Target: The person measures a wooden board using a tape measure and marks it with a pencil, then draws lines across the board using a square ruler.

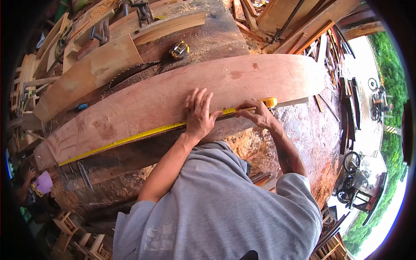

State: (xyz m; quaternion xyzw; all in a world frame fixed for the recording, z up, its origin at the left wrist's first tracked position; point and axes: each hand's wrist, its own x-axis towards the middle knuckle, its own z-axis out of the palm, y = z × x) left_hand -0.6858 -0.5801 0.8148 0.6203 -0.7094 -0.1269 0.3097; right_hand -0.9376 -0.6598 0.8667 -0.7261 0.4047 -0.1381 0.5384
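Head view: a long curved plywood panel (173, 95) runs from lower left to upper right, the yellow tape measure (149, 131) along its near edge. The left hand (200, 118) rests mid-panel, fingers parted. The right hand (261, 117), nearer the tape's case (269, 102), has fingertips drawn together; what they grip is unclear.

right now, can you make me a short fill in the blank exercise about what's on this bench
The tape blade is coloured ____.
The hand nearer the tape case is the ____ one.
The left hand rests on the board, palm facing ____.
Of the board's two long edges, the blade runs along the one ____ to the grey shirt.
Missing words: yellow; right; down; nearer
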